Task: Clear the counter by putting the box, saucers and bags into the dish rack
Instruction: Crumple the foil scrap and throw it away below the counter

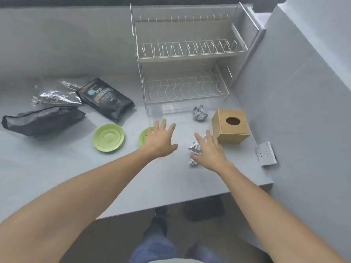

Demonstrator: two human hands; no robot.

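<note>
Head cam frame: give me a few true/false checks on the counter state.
1. Both tiers of the dish rack are empty. True.
2. The wooden box sits left of the saucers. False: it is to their right, by the wall.
3. The left hand partly covers one green saucer. True.
4. The right hand holds the printed black bag. False: it is open, over crumpled foil.

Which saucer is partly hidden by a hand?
The right saucer: the left hand covers most of it. The other saucer lies fully visible.
</note>
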